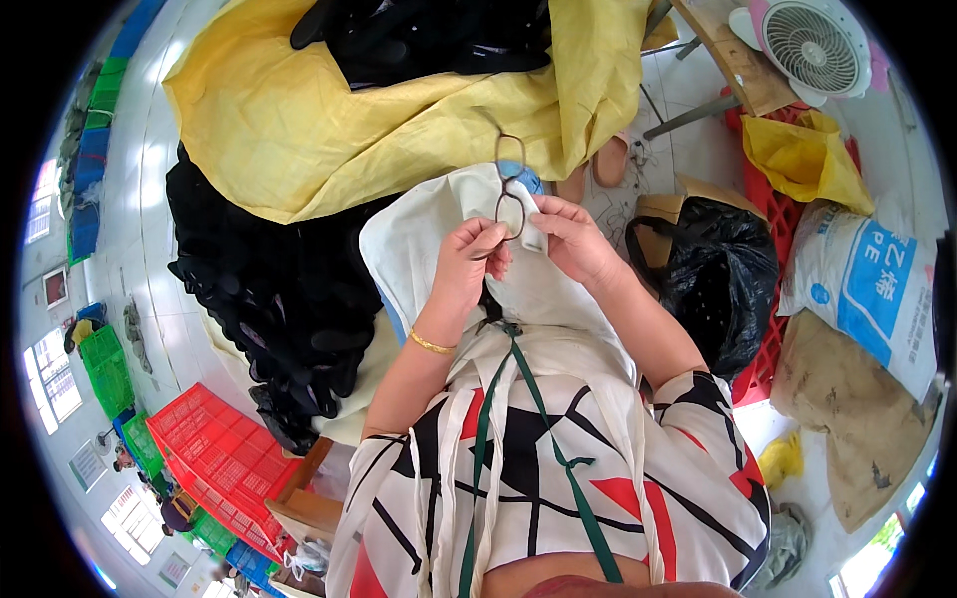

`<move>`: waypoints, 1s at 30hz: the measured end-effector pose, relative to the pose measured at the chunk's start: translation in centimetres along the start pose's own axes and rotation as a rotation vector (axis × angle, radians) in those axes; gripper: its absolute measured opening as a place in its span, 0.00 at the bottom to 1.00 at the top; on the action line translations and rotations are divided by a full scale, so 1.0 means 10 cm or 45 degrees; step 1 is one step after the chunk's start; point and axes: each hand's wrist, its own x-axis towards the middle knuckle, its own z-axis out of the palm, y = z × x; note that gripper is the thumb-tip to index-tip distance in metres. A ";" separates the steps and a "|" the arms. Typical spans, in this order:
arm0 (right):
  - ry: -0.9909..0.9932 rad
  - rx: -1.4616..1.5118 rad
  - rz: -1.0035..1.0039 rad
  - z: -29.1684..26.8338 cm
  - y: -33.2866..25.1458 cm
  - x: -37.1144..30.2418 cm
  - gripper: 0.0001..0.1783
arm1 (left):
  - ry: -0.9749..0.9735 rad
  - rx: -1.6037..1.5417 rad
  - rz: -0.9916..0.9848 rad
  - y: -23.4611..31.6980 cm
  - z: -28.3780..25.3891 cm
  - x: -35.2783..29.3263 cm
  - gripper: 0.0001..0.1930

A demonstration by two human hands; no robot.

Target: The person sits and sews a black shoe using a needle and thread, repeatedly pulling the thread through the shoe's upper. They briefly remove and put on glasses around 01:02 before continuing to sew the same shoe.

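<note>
A pair of dark thin-framed eyeglasses (508, 180) is held up over my lap, the two lenses one above the other. My left hand (473, 261) is closed in a pinch at the near end of the glasses. My right hand (570, 239) is closed, thumb and fingers pinching white cloth (534, 231) beside the nearer lens. This cloth appears to be part of the white apron (414, 231) spread over my lap. Beyond the farther lens is a small blue patch (528, 181), whose kind I cannot make out.
A yellow sheet (299, 140) with black items (429, 45) lies ahead. A black pile (269, 289) is at my left, with red crates (219, 458) behind it. On the right are a black plastic bag (713, 269), a white sack (862, 289) and a fan (812, 45).
</note>
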 end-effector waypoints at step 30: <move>0.167 -0.034 -0.145 0.00 -0.30 0.21 0.21 | -0.039 0.192 -0.176 0.00 0.00 -0.25 0.10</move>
